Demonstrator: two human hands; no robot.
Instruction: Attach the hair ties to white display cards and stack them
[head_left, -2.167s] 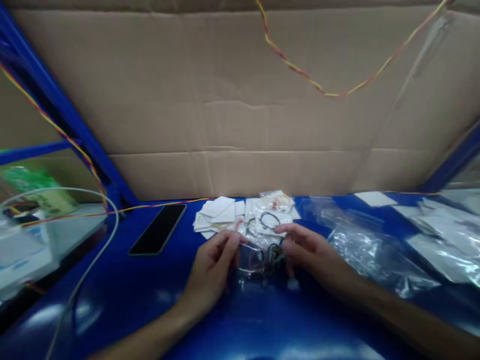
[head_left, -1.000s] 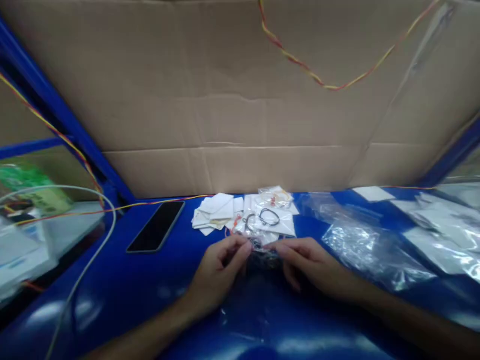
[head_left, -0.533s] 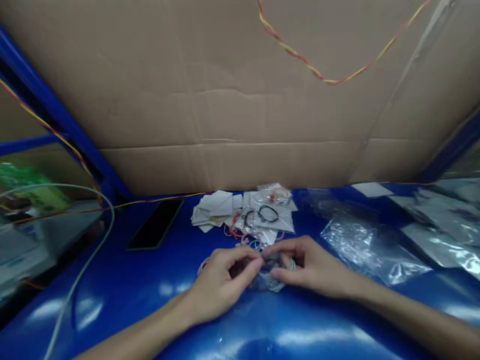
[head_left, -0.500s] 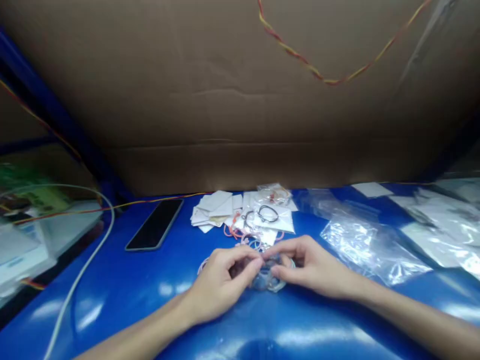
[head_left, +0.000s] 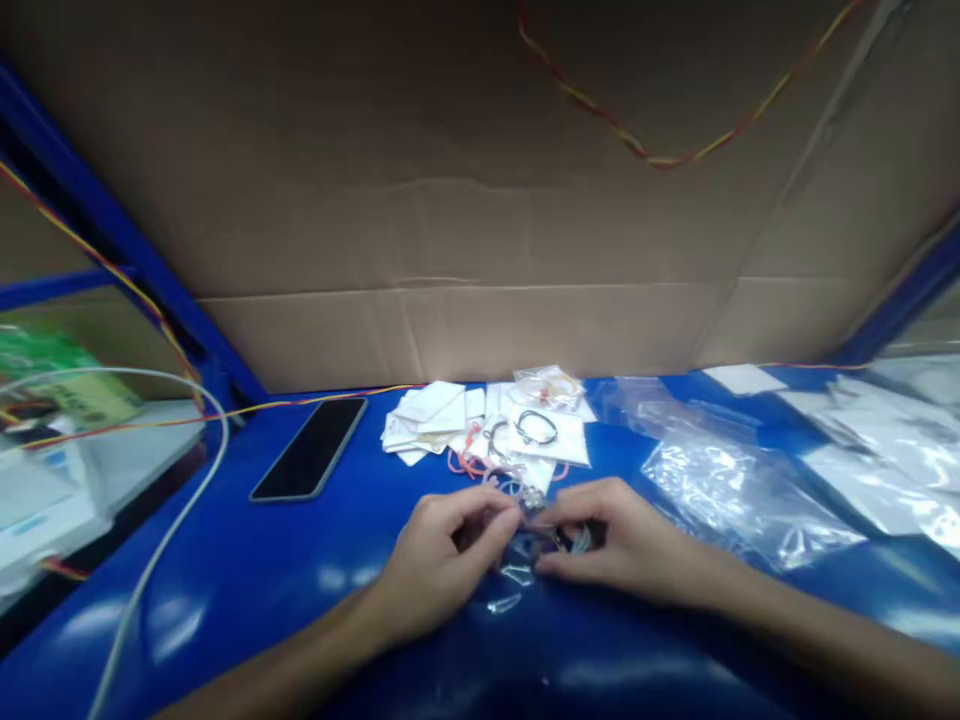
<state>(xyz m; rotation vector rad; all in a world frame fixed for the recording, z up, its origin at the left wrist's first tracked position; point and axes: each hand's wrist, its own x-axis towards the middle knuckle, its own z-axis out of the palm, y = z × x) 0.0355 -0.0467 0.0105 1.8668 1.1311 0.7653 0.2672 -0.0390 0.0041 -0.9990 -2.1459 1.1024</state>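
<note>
On the blue surface [head_left: 277, 560], my left hand [head_left: 454, 550] pinches the edge of a small clear plastic bag [head_left: 514, 577] between thumb and fingers. Facing it, my right hand [head_left: 611, 535] is curled with a greyish cord bracelet [head_left: 579, 541] between its thumb and fingers, beside the bag. Just beyond the hands is a tangle of coloured cords [head_left: 471, 462], partly hidden by them. Behind it, a dark bracelet [head_left: 535, 427] lies on white packets, and a clear bag with a reddish item [head_left: 551, 386] sits at the back.
A phone [head_left: 309, 450] lies left of the white cards [head_left: 429, 412]. Clear plastic bags [head_left: 739, 490] and white packets [head_left: 892, 440] spread to the right. A pale cable [head_left: 161, 545] curves at the left. Cardboard [head_left: 465, 200] stands behind, with a twisted red-yellow wire [head_left: 667, 161] hanging.
The bluish, ring-like item between my hands is no longer spread out there; a clear bag shows at my left fingertips and grey cord in my right hand. Both hands moved only slightly.
</note>
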